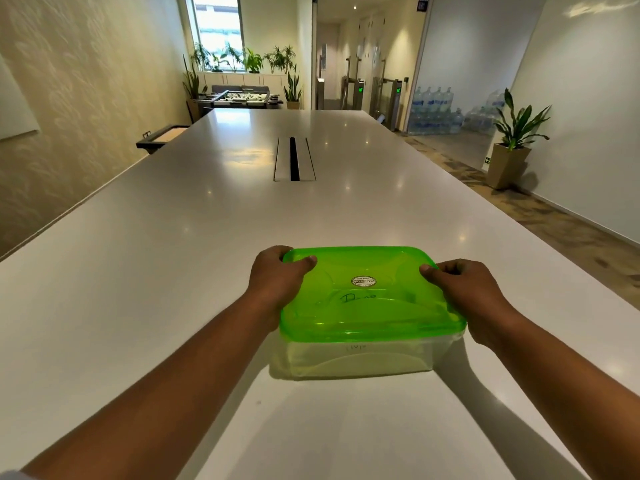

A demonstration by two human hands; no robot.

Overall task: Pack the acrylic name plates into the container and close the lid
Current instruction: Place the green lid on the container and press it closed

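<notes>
Container [360,358]: clear-walled, upright on the white surface [173,271], at 6 o'clock in the view; pale contents inside, not identifiable. Lid [370,317]: translucent green, seated on the container, round sticker [363,281] at its centre, handwriting just beside the sticker at 6 o'clock. Left hand [277,282]: at the lid's 10 o'clock corner, thumb on top, fingers curled over the rim, gripping. Right hand [464,292]: at the lid's 2 o'clock edge, thumb on top, fingers curled down the side, gripping. Cable slot [294,159]: in the surface, 12 o'clock, well apart. Potted plant [516,133]: on the floor, 2 o'clock.

Lid [367,289] on container [353,358] (hands at both sides) on table [173,254]
</notes>
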